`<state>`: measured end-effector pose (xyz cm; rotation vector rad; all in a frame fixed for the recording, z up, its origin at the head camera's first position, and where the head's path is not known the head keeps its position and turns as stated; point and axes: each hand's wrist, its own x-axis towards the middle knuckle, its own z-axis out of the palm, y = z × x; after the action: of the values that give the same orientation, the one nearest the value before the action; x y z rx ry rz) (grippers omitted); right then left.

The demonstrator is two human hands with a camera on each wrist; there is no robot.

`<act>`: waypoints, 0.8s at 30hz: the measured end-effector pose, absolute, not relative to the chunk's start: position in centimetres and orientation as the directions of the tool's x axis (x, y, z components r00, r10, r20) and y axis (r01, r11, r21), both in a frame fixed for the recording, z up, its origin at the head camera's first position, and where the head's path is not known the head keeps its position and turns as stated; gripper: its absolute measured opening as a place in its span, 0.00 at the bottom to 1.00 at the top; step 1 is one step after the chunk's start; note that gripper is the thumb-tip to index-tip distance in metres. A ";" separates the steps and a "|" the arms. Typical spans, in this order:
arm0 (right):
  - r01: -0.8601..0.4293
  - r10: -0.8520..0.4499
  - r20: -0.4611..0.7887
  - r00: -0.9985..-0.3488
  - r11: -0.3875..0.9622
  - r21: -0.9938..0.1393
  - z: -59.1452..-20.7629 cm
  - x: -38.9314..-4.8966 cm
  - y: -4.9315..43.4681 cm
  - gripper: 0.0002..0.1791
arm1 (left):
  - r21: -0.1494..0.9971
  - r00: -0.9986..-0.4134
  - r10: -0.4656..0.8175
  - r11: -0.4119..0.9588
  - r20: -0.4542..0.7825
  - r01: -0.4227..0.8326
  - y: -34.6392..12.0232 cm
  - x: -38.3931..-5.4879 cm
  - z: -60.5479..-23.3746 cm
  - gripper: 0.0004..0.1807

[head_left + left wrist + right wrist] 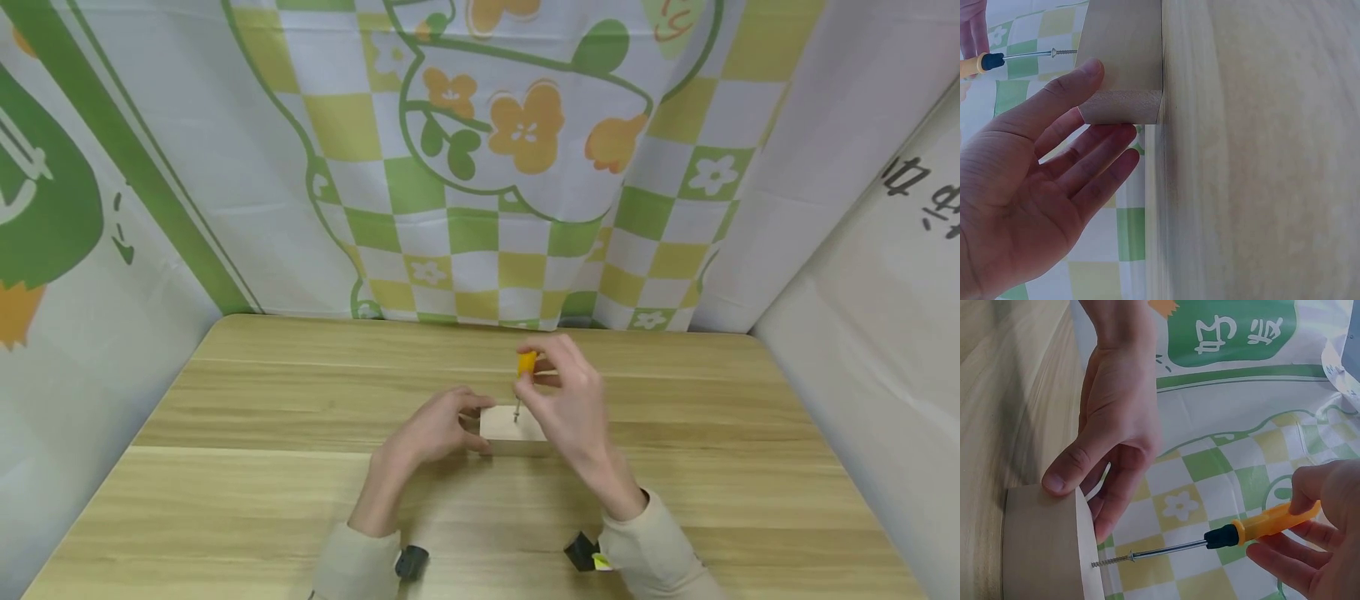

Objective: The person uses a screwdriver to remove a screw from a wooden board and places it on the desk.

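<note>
A pale wooden block [501,423] lies on the table. My left hand [433,429] holds its left end, the thumb on the near face and the index finger round the far side. A screw [1112,560] stands upright with its tip in the block's top face, much of its thread still showing. My right hand [572,400] grips the yellow handle of a screwdriver [1272,525] between thumb and fingers. The screwdriver's metal shaft points down, its tip at the screw head. In the left wrist view the screwdriver [1022,55] and screw [1063,52] line up.
The wood-grain table [247,492] reaches out on all sides of the block. Behind it hangs a green and yellow checked curtain [517,233], with white sheets at left and right. Small black devices [412,563] sit by both sleeve cuffs.
</note>
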<state>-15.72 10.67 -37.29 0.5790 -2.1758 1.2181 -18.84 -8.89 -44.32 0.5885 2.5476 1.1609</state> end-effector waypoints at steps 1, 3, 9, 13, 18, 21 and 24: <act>-0.616 -0.098 0.663 -0.742 0.487 -0.619 -37.2 -15.7 10.7 0.18 | 0.766 -0.878 0.471 0.594 -0.083 0.246 -8.9 -18.8 -44.3 0.35; -0.615 -0.105 0.655 -0.748 0.480 -0.625 -37.2 -15.6 10.7 0.19 | 0.768 -0.879 0.470 0.592 -0.082 0.245 -8.9 -18.9 -44.3 0.35; -0.613 -0.123 0.646 -0.753 0.488 -0.621 -37.2 -15.7 10.9 0.19 | 0.769 -0.881 0.465 0.594 -0.088 0.236 -9.0 -18.8 -44.4 0.35; -0.623 -0.106 0.674 -0.731 0.505 -0.597 -37.4 -15.7 11.0 0.15 | 0.771 -0.882 0.460 0.596 -0.100 0.223 -9.0 -18.7 -44.4 0.35; -0.648 -0.074 0.709 -0.702 0.479 -0.592 -37.6 -15.9 11.1 0.14 | 0.771 -0.879 0.468 0.590 -0.087 0.238 -8.9 -18.8 -44.4 0.36; -0.664 -0.073 0.727 -0.682 0.478 -0.575 -37.6 -15.9 11.1 0.14 | 0.767 -0.880 0.469 0.593 -0.081 0.245 -8.9 -18.8 -44.4 0.36; -0.673 -0.076 0.741 -0.667 0.490 -0.555 -37.4 -15.9 11.1 0.14 | 0.765 -0.881 0.467 0.595 -0.078 0.248 -8.9 -18.8 -44.4 0.35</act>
<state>-15.87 11.12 -37.45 0.6136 -2.0780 1.1676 -18.82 -8.88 -44.37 0.5864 2.5545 1.1638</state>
